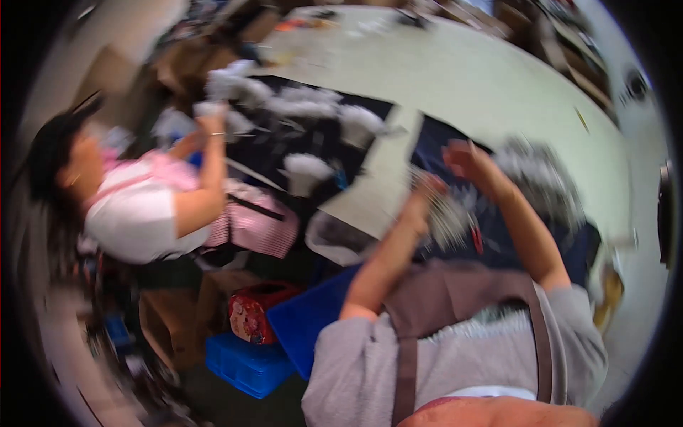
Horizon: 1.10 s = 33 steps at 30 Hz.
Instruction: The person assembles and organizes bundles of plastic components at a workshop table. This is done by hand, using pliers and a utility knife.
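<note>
The left hand (429, 188) seems closed around the upper end of a pale bundle (448, 219), its strands slanting down and rightward toward the wearer. The right hand (469, 164), fingers curled (blur hides whether they hold anything), is nearer the larger strand pile (538, 178); its forearm crosses between bundle and pile. A red tool (476, 236) lies just beside the bundle; a co-worker (146, 210) is at left.
</note>
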Each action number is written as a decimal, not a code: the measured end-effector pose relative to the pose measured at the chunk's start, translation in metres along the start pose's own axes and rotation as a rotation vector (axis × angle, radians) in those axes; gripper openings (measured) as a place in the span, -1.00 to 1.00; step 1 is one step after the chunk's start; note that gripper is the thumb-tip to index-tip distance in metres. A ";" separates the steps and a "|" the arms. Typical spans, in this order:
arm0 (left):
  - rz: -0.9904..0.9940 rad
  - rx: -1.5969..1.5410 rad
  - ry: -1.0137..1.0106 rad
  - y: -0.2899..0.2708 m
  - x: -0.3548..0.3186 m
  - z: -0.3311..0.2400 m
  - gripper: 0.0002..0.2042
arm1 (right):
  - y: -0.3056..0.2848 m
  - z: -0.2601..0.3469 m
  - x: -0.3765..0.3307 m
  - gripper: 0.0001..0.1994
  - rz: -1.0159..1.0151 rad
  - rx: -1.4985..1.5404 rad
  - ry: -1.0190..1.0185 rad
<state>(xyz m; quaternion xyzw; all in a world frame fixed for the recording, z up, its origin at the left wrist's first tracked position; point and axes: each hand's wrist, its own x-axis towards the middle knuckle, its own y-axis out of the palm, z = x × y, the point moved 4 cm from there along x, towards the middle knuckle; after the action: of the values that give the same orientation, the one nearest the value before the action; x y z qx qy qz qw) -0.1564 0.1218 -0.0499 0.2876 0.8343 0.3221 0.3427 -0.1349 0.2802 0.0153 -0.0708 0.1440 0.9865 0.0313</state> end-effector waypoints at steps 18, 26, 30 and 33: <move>0.455 1.853 1.319 0.060 -0.041 0.026 -0.66 | 0.007 -0.080 -0.074 -0.74 -0.049 0.568 0.388; 0.465 1.180 0.687 0.032 -0.011 0.043 -0.40 | -0.029 -0.078 -0.069 -0.82 -0.252 0.651 0.211; 0.369 -0.127 -0.354 0.013 0.027 0.111 -0.47 | -0.035 -0.069 -0.064 -0.81 -0.283 0.538 0.187; 0.365 0.135 -0.440 0.060 0.014 0.105 -0.66 | -0.045 -0.057 -0.069 -0.78 -0.264 0.389 0.162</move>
<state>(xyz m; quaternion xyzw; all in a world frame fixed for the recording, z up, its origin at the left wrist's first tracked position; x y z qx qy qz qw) -0.0696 0.2047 -0.0695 0.5180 0.6941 0.2521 0.4317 -0.0555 0.3042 -0.0411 -0.1608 0.3230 0.9186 0.1615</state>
